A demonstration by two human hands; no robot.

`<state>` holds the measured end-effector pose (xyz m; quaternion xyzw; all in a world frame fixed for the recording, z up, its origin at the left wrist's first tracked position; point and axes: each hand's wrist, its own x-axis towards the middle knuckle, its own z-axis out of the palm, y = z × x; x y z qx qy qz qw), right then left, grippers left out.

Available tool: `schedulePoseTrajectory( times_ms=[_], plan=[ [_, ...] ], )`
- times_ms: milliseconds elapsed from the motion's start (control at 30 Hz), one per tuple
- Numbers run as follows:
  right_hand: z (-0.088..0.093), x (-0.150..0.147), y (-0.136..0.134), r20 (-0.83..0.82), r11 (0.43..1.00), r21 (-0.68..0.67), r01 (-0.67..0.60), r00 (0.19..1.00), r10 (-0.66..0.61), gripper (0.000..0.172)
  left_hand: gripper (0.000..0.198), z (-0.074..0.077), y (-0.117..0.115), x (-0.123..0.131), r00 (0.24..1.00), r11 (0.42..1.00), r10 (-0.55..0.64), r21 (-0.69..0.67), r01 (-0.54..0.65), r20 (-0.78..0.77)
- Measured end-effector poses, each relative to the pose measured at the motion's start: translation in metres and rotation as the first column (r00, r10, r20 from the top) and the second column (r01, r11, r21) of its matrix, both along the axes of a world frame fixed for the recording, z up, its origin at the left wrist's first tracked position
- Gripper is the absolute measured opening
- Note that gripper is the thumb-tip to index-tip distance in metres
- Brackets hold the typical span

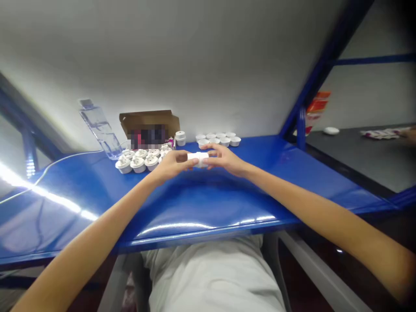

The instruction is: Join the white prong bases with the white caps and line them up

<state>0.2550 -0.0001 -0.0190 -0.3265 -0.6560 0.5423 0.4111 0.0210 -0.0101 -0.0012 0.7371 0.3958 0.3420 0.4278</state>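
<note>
I have the left hand (170, 165) and right hand (226, 160) with fingers clamped on opposite ends of the white piece (199, 158), over the tabletop (208, 199), behind its front edge. I'd hold both ends aligned, pressing evenly.

White cylindrical piece (199, 159), plain blue table (195, 199), brown box (147, 116), white cups (225, 141).

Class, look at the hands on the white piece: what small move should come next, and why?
Probably a gentle inward press from both hands: the left hand and right hand hold opposite ends of the white piece, facing each other. Whether it is already fully closed is too small to tell.
</note>
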Motion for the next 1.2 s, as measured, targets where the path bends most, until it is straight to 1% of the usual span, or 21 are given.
schedulePoseTrajectory(
  times_ms=[67,100,167,267,300,367,433,467,567,633,767,833,900,967,1033,1133,1200],
  plan=[
    [-0.001,-0.001,0.0,0.024,0.998,-0.056,0.004,1.0,-0.003,0.041,0.06,0.0,-0.001,0.001,1.0,1.0,-0.008,0.0,0.009,0.024],
    [-0.002,-0.002,-0.001,0.022,0.996,-0.087,-0.001,1.0,0.003,0.038,0.061,0.001,-0.002,0.002,0.999,1.0,-0.014,-0.001,0.014,0.04],
    [-0.004,-0.002,-0.001,-0.013,0.996,-0.089,-0.019,1.0,0.018,0.039,0.061,0.001,-0.003,0.003,0.998,1.0,-0.019,-0.009,0.019,0.059],
    [-0.008,-0.003,0.001,-0.064,0.998,-0.046,-0.031,0.998,0.028,0.051,0.058,0.001,-0.003,0.003,0.999,0.999,-0.01,-0.034,0.012,0.053],
    [-0.009,-0.003,0.001,-0.063,0.998,-0.062,-0.028,0.998,0.024,0.049,0.058,0.0,-0.003,0.003,0.999,0.999,-0.01,-0.04,0.012,0.051],
    [-0.011,-0.003,0.003,-0.046,0.991,-0.13,-0.029,0.999,0.023,0.039,0.057,0.0,-0.003,0.003,0.999,0.999,-0.013,-0.036,0.015,0.051],
    [-0.012,-0.004,0.003,-0.047,0.985,-0.166,-0.038,0.998,0.031,0.037,0.056,-0.001,-0.002,0.004,0.998,1.0,-0.014,-0.023,0.015,0.061],
    [-0.012,-0.004,0.002,-0.058,0.987,-0.155,-0.043,0.998,0.034,0.038,0.056,-0.001,-0.002,0.004,0.998,1.0,-0.003,-0.018,0.004,0.07],
    [-0.012,-0.006,0.0,-0.082,0.997,-0.066,-0.027,0.996,0.022,0.046,0.056,-0.002,0.0,0.004,0.995,0.999,0.053,-0.012,-0.053,0.086],
    [-0.013,-0.007,0.0,-0.07,0.999,-0.033,-0.015,0.997,0.012,0.046,0.056,-0.006,0.003,0.003,0.994,0.998,0.069,0.007,-0.07,0.08],
    [-0.014,-0.007,0.002,-0.054,0.997,-0.067,-0.032,0.998,0.029,0.043,0.056,-0.015,0.006,0.002,0.998,0.991,0.055,0.116,-0.059,0.041],
    [-0.014,-0.007,0.005,-0.021,1.0,-0.012,-0.01,1.0,0.009,0.043,0.056,-0.017,0.006,0.002,0.997,0.981,0.071,0.182,-0.071,0.005],
    [-0.013,-0.006,0.007,0.028,0.99,0.127,0.057,0.998,-0.061,0.043,0.055,-0.016,0.003,0.003,0.994,0.969,0.091,0.236,-0.076,-0.053],
    [-0.012,-0.004,0.009,0.068,0.952,0.273,0.135,0.985,-0.159,0.043,0.053,-0.014,0.0,0.003,0.988,0.964,0.089,0.26,-0.053,-0.126],
    [-0.011,-0.003,0.009,0.092,0.931,0.333,0.149,0.978,-0.189,0.041,0.05,-0.011,-0.002,0.003,0.983,0.975,0.04,0.222,0.001,-0.179],
    [-0.009,-0.003,0.002,0.103,0.94,0.335,0.063,0.989,-0.103,0.04,0.047,-0.008,-0.004,0.004,0.98,0.991,-0.047,0.111,0.07,-0.196],
    [-0.007,-0.005,-0.008,0.118,0.925,0.379,0.017,0.991,-0.067,0.04,0.044,-0.005,-0.005,0.004,0.975,0.994,-0.094,0.039,0.104,-0.201]
  ],
)
